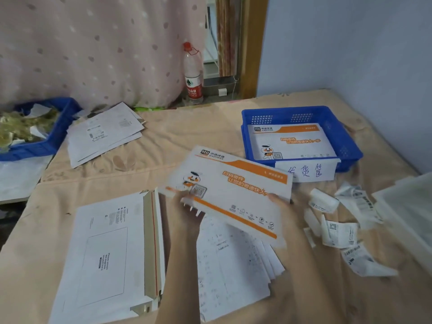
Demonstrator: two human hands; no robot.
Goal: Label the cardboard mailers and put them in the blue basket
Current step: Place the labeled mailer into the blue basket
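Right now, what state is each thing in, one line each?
Held mailer: lifted, printed side up, gripped by both hands.
Left hand: grips its near edge.
Right hand: mostly hidden under it.
Blue basket: holds one mailer.
Flat mailer: flap open.
Water bottle: upright, capped.

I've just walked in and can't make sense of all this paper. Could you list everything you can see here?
Held mailer: one, white and orange, in the air at the centre.
Blue basket: one, far right, with a handwritten sign on its front; one mailer lies inside.
Open mailer: one, white, flap open, near left.
Mailer stack: a few, white, far left.
Second blue crate: one, far left, filled with scraps.
Printed sheets: several, white, under the held mailer.
Label slips: many, white, crumpled, right.
Water bottle: one, clear with a red cap, at the back.
Left hand: grips the held mailer's near edge.
Right hand: holds its right end.
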